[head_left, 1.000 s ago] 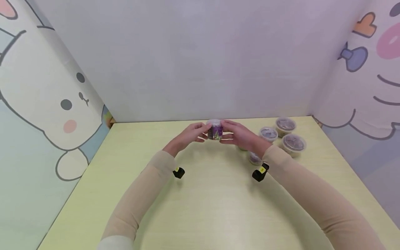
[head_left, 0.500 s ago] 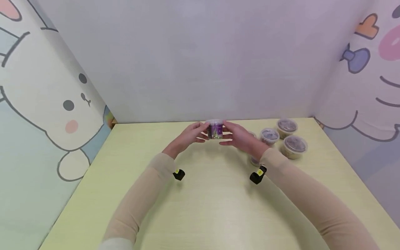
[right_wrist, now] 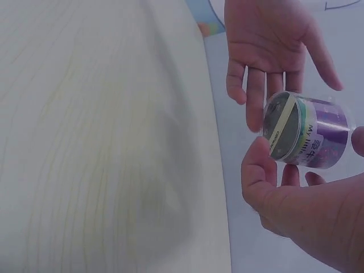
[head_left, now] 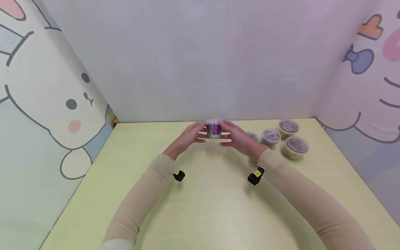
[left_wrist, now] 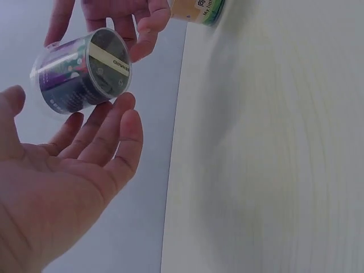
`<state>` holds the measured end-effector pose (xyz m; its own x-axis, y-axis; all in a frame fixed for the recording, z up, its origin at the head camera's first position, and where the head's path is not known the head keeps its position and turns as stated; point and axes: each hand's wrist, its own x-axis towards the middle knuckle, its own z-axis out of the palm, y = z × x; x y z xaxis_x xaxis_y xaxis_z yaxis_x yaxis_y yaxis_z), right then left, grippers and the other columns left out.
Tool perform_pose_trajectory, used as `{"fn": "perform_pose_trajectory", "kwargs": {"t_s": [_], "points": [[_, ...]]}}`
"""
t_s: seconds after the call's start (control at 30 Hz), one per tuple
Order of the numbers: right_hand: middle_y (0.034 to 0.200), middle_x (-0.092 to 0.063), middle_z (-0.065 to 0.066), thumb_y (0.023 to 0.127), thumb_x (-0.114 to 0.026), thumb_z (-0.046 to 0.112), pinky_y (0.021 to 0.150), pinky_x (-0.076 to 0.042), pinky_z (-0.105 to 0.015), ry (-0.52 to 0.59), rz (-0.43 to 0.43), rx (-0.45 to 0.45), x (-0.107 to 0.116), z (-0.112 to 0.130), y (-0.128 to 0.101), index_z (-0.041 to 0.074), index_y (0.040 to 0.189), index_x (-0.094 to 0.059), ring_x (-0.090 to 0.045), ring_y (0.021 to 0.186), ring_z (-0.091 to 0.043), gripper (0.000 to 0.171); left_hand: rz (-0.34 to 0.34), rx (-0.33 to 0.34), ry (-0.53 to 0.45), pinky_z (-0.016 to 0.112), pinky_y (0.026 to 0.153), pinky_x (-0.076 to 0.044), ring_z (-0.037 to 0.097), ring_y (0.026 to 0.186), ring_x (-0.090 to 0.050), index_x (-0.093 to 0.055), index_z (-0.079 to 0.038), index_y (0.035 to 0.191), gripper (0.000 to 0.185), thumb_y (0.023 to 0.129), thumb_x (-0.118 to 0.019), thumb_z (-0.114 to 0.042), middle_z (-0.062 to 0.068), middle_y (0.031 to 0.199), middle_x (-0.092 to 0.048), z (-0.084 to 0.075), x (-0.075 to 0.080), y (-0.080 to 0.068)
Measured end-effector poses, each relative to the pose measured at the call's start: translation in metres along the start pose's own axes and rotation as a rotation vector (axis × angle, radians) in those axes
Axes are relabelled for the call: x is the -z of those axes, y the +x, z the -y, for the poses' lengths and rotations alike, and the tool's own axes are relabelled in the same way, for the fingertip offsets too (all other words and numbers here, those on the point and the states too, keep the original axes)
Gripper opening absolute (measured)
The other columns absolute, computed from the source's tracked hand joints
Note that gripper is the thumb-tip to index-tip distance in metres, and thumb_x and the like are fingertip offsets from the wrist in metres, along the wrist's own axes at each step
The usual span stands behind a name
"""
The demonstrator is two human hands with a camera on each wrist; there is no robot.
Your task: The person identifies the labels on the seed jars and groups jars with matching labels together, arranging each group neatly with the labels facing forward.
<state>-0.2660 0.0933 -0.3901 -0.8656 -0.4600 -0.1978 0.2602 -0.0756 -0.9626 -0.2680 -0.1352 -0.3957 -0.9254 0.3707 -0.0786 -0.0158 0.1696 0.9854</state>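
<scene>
A small clear plastic jar (head_left: 214, 129) with a purple label is held up near the table's back edge, lid end up. My left hand (head_left: 187, 136) holds it from the left, and my right hand (head_left: 239, 137) from the right. In the left wrist view, the left fingertips (left_wrist: 126, 105) touch the jar's side near its base, which carries a pale strip with small print. The right wrist view shows the jar (right_wrist: 327, 136) between both hands, right fingers bent beside the base and the right thumb (right_wrist: 358, 140) near the lid end.
Several similar lidded tubs stand at the back right of the table, including a large one (head_left: 296, 147), another large one (head_left: 288, 126) and a smaller one (head_left: 271, 136). My right forearm partly hides one. A pale wall (head_left: 212, 69) rises behind the table (head_left: 206, 208).
The jar has turned in my hands, bringing more of the purple label to the front. Both hands stay in nearly the same place; the right wrist has shifted slightly left.
</scene>
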Motion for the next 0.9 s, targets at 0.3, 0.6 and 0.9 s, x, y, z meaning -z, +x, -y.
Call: {"fn": "perform_pose_trajectory", "kwargs": {"t_s": [0.3, 0.6, 0.9], "points": [[0.145, -0.043, -0.019, 0.105, -0.048, 0.051, 0.109, -0.038, -0.06, -0.027, -0.046, 0.05, -0.012, 0.003, -0.001, 0.011, 0.155, -0.03, -0.05, 0.122, -0.033, 0.067, -0.039, -0.024, 0.009, 0.041, 0.094, -0.055, 0.031, 0.116, -0.063, -0.046, -0.004, 0.143, 0.07, 0.102, -0.048, -0.061, 0.013, 0.133, -0.057, -0.004, -0.003, 0.002], [0.149, -0.042, -0.017, 0.108, -0.044, 0.047, 0.107, -0.042, -0.057, -0.046, -0.016, 0.029, -0.016, 0.002, 0.005, 0.014, 0.161, -0.025, -0.046, 0.132, -0.037, 0.065, -0.009, -0.036, 0.01, 0.043, 0.096, -0.054, 0.035, 0.121, -0.061, -0.043, -0.006, 0.15, 0.067, 0.106, -0.039, -0.056, 0.017, 0.139, -0.054, -0.005, -0.003, 0.0], [0.148, -0.045, -0.018, 0.106, -0.048, 0.048, 0.107, -0.041, -0.061, -0.071, -0.063, 0.055, -0.029, -0.01, 0.009, 0.012, 0.157, -0.03, -0.052, 0.129, -0.038, 0.065, 0.01, -0.017, 0.062, 0.044, 0.099, -0.052, 0.032, 0.121, -0.06, -0.045, -0.007, 0.148, 0.065, 0.107, -0.036, -0.057, 0.015, 0.136, -0.057, 0.003, 0.002, -0.002]]}}
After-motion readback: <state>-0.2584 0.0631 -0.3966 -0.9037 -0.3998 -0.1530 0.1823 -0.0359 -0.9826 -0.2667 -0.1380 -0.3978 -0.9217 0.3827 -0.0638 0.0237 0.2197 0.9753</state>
